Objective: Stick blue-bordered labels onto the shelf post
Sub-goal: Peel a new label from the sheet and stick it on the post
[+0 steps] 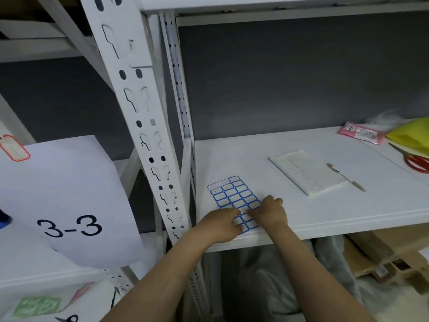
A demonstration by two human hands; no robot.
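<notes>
1. One view only, the head camera. Both grips sit on the sheet of blue-bordered white labels [234,198]. It lies flat on the white shelf board [325,212] at the board's front left corner, just beside the white slotted steel shelf post [144,117].
2. Left grip [220,225]: fingers bent down onto the sheet's near end. Right grip [270,211]: knuckles up, fingers curled in toward the left one. The fingertips meet over the near rows and are hidden, so I cannot tell whether either pinches a label or only presses.
3. Key relation: the post stands left of the sheet and rises up-left of both grips. The left grip is nearer, so a peeled label must travel left.
4. The sheet's long axis runs away from the person, with the far end leaning left toward the post.
5. Look: a grid of rounded rectangles with blue rims and pale centres. The far-left cell shows only a grey outline and is likely already taken. No blue label is visible on the post face.
</notes>
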